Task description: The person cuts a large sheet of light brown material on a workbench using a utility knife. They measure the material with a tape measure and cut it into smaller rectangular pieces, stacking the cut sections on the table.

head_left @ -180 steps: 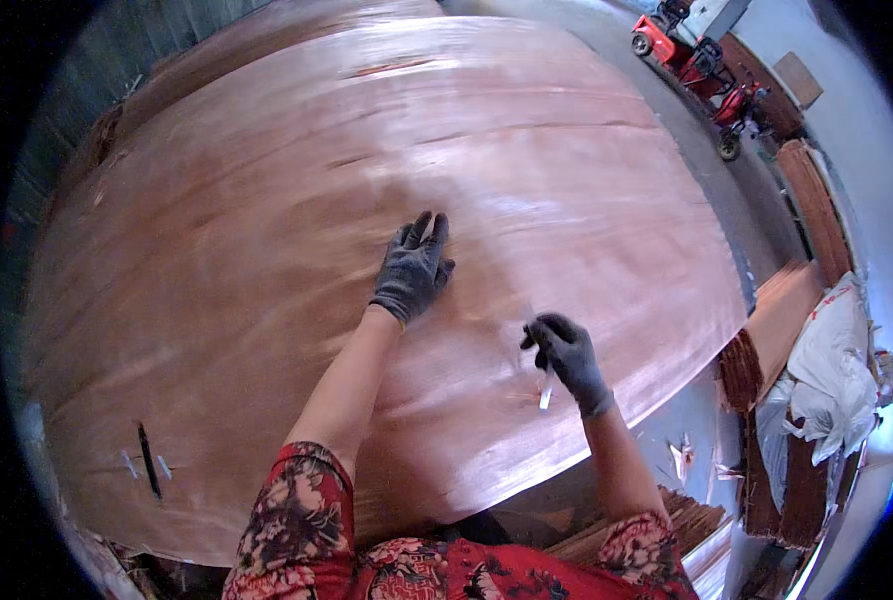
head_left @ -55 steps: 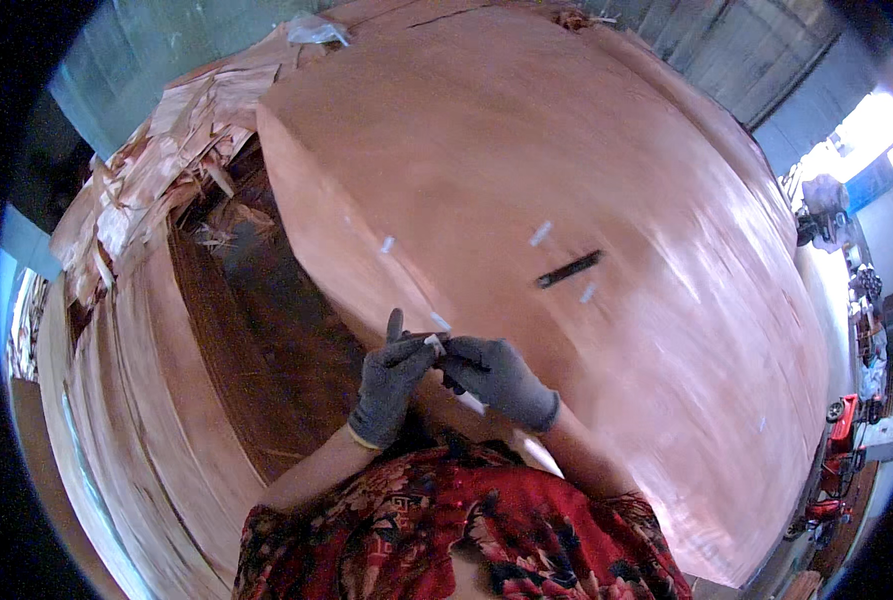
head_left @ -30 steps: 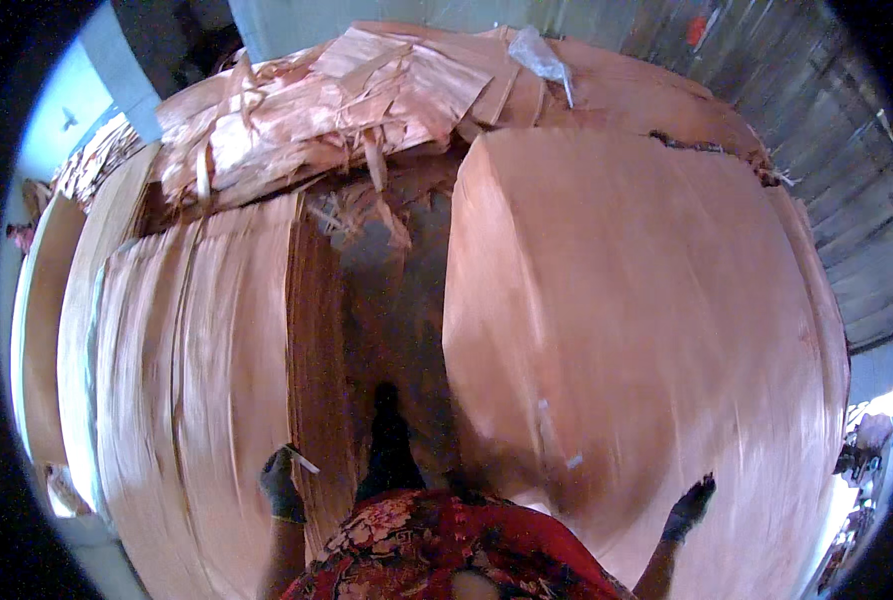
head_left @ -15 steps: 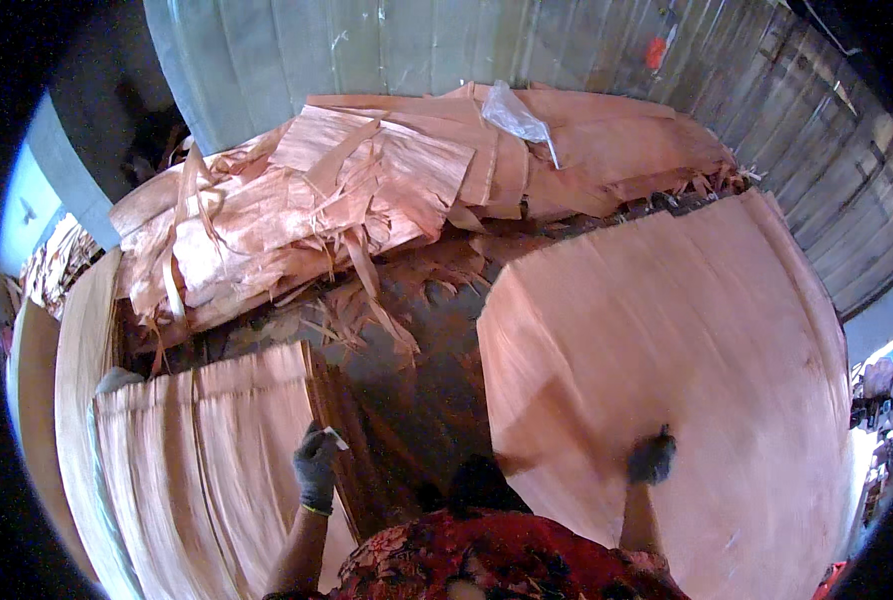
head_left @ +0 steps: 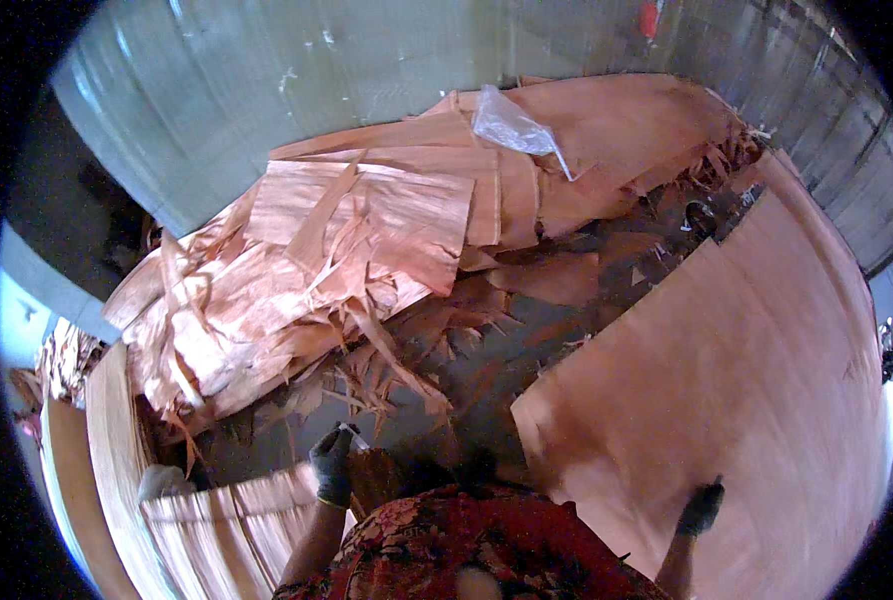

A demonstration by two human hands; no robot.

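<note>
My left hand (head_left: 332, 470), in a grey glove, is closed around a small white stick-like piece (head_left: 354, 436) beside the near-left stack of wood veneer (head_left: 228, 525). My right hand (head_left: 701, 509), in a dark glove, is at the near part of a broad reddish veneer sheet (head_left: 706, 370). Its fingers look curled, and whether they grip anything is hidden. The sheet covers the right side, with its slanting left edge toward the middle.
A heap of torn veneer (head_left: 366, 230) lies along the far side, with a clear plastic bag (head_left: 513, 122) on it. Behind stands a grey metal wall (head_left: 366, 60). Veneer scraps (head_left: 546, 275) litter the dark floor (head_left: 466, 375). Upright veneer (head_left: 116, 440) stands at left.
The view has shifted, so the left stack sits lower in the picture. Both hands appear lower and farther right. The right sheet's far-left edge now slants more, baring more floor.
</note>
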